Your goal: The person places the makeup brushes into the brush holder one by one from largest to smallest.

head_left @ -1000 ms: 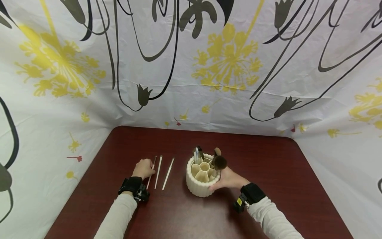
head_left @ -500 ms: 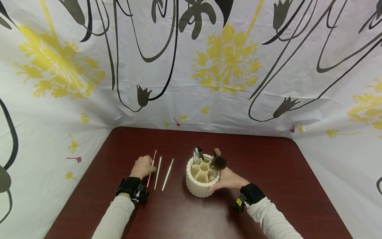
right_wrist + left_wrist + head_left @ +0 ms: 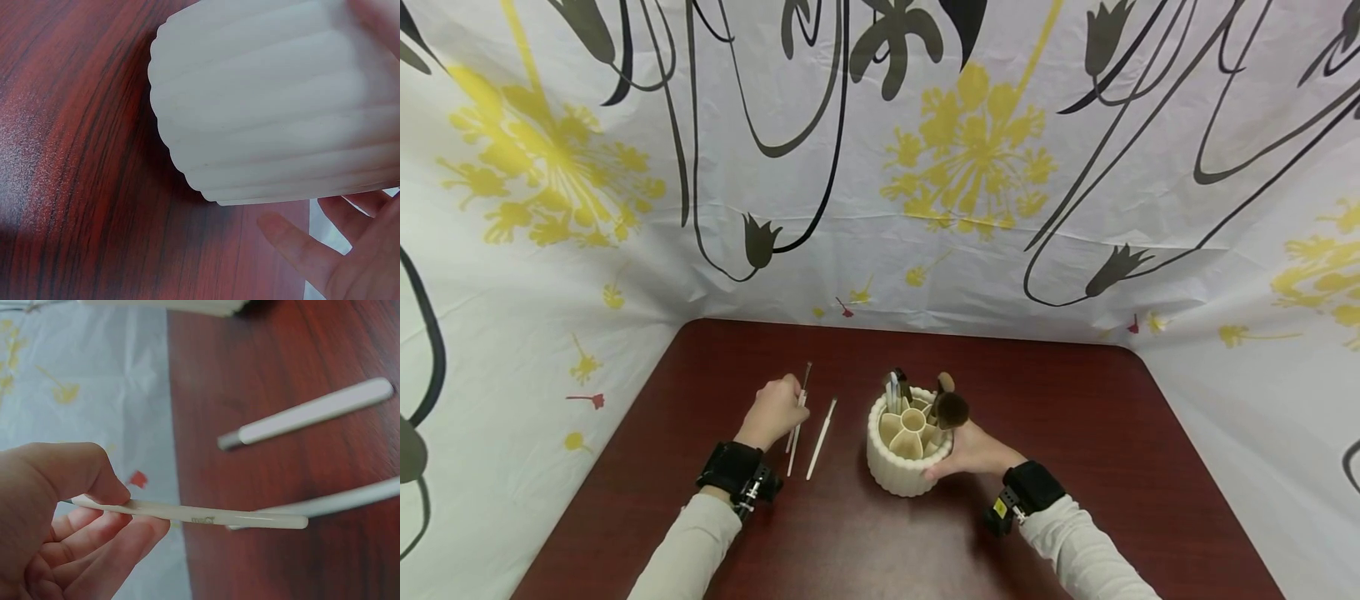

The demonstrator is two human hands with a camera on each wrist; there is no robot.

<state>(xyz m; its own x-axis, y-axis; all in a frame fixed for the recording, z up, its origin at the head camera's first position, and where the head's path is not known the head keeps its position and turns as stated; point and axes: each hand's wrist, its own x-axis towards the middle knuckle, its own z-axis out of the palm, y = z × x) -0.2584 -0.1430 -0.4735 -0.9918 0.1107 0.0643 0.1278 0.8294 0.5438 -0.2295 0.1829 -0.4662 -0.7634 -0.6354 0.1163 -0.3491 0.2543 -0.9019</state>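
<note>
In the left wrist view, a slim white-handled makeup brush [image 3: 250, 519] is pinched between the thumb and fingers of my left hand [image 3: 772, 413]. Its handle is lifted off the table. Below it lie two similar white brushes, one nearer [image 3: 793, 457] and partly hidden in the head view, the other further right [image 3: 822, 440]. My right hand [image 3: 979, 450] grips the right side of a cream ribbed brush holder [image 3: 898, 473], thumb in front, fingers mostly hidden behind. The holder stands upright, with petal-shaped compartments around a round centre.
Several brushes stand in the holder's back and right compartments, among them a large dark fluffy brush [image 3: 952, 409]. The dark red-brown table [image 3: 1060, 400] has rounded far corners. A white printed cloth [image 3: 970, 283] hangs behind it and along its sides.
My left hand has taken up the leftmost brush and moved right and slightly away, over the neighbouring brush. The right hand and holder have stayed in place.
</note>
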